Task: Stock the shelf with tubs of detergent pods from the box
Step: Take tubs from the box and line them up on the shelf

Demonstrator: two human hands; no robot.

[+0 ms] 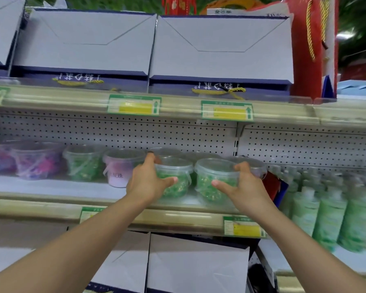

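Two clear tubs of green detergent pods stand side by side on the middle shelf (51, 187). My left hand (146, 182) grips the left green tub (175, 176), thumb across its front and fingers round its far side. My right hand (241, 185) grips the right green tub (211, 178) the same way. Both tubs sit at the shelf's front edge. More tubs stand behind them, partly hidden. The box is out of view.
Left along the shelf stand a pink tub (120, 168), another green tub (82, 163) and purple tubs (36, 161). Green bottles (325, 210) fill the shelf section to the right. White and navy gift boxes (220, 47) sit on the shelf above and below.
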